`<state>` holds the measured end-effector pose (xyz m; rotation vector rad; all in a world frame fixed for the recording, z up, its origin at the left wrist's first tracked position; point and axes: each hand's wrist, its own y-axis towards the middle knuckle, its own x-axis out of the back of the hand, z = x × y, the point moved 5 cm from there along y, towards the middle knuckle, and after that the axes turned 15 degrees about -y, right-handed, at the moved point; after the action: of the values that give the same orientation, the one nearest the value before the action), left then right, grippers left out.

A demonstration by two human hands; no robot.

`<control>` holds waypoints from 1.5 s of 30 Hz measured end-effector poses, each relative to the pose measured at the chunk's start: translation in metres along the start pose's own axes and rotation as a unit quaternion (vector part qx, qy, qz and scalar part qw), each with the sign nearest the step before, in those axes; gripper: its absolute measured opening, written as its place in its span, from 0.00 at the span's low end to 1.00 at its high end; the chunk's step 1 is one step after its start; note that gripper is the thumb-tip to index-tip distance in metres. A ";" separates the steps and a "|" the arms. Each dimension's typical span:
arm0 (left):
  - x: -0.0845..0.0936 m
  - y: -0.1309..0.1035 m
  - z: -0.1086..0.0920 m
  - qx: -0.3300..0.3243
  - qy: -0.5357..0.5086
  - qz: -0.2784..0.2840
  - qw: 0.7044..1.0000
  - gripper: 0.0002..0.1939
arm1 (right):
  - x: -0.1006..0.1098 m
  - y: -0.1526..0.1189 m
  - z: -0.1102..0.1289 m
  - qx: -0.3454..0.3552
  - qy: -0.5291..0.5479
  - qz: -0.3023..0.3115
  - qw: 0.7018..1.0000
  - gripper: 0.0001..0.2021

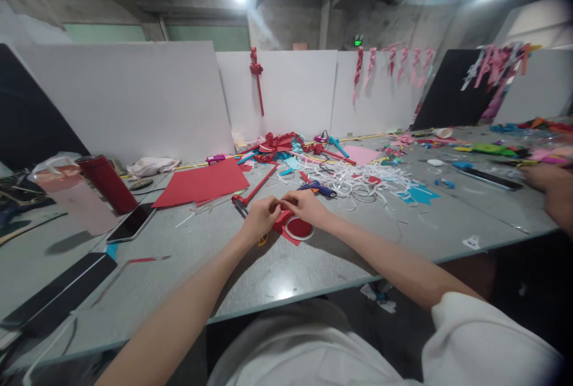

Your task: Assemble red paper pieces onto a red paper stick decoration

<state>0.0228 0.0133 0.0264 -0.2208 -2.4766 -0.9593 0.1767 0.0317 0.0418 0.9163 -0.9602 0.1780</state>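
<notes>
My left hand (260,216) and my right hand (303,207) meet over the table, fingertips pinched together. Between them is a small red piece (283,207), mostly hidden by the fingers. Just below my right hand, a white ring (299,238) lies on red paper (292,239). Beside my left hand are a dark tool, partly hidden, and a red stick (260,185) with a thicker end. Orange scissor handles (263,240) show partly under my left hand. Beyond my right hand sits a dark blue tool (319,188).
Red sheets (203,184), a phone (132,222), a red bottle (107,184) and a pink bottle (76,195) are at left. White strips (358,180) pile up behind my hands. Another person's hand (548,182) is at far right. The table edge (331,286) runs close to me.
</notes>
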 end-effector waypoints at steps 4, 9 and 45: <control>0.000 0.000 0.000 -0.006 -0.002 -0.004 1.000 0.06 | 0.000 0.001 0.000 0.003 -0.003 0.001 1.000 0.07; 0.000 0.001 0.000 -0.006 -0.007 -0.009 1.000 0.06 | 0.000 0.001 -0.002 -0.001 0.011 -0.002 1.000 0.08; 0.001 0.002 -0.002 0.005 -0.041 -0.056 0.998 0.06 | 0.010 0.002 -0.008 -0.058 0.008 -0.073 0.996 0.06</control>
<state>0.0234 0.0136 0.0298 -0.1201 -2.5913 -1.0007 0.1863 0.0363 0.0488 0.8726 -0.8749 0.0050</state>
